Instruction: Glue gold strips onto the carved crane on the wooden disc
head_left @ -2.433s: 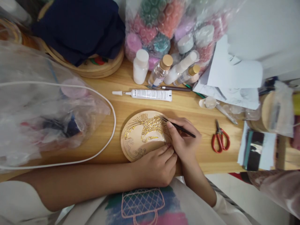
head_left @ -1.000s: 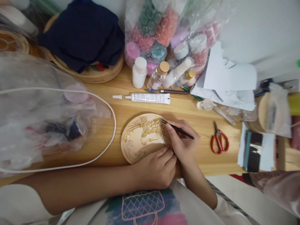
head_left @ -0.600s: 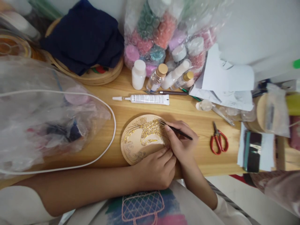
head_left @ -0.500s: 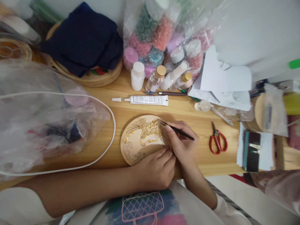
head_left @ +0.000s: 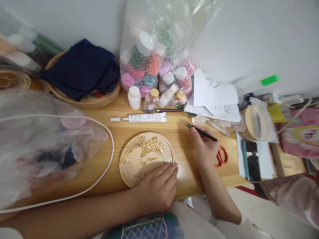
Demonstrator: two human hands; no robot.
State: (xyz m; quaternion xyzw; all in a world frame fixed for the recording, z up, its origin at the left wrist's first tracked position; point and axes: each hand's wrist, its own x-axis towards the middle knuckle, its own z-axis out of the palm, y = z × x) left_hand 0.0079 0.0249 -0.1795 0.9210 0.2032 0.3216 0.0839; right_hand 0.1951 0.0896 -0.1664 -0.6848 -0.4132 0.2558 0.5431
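Note:
A round pale wooden disc (head_left: 133, 146) lies on the table, bearing a crane design in raised gold lines with drawn dark swirls below. My left hand (head_left: 159, 186) is closed at its lower right edge, fingers pressed together against the rim; the thumb is hidden. Something tiny and thin shows at those fingertips, too small to name. To the right, apart from the disc, my right hand (head_left: 205, 147) grips black tweezers (head_left: 205, 133), their tips pointing left. Red-handled scissors (head_left: 224, 156) lie partly hidden behind this hand. Above the disc is a white glue tube (head_left: 148, 118).
Small bottles (head_left: 151, 99) stand before a clear bag of colourful jars (head_left: 154, 63). A white cable (head_left: 113, 142) loops over a plastic bag (head_left: 45, 142) at left. Papers (head_left: 215, 96) and a dark phone-like object (head_left: 253, 162) lie right. Dark cloth (head_left: 83, 71) covers bamboo hoops.
My right hand has moved the tweezers off the disc to the right, in front of the scissors. My left hand stays at the disc's edge. The whole view has shifted.

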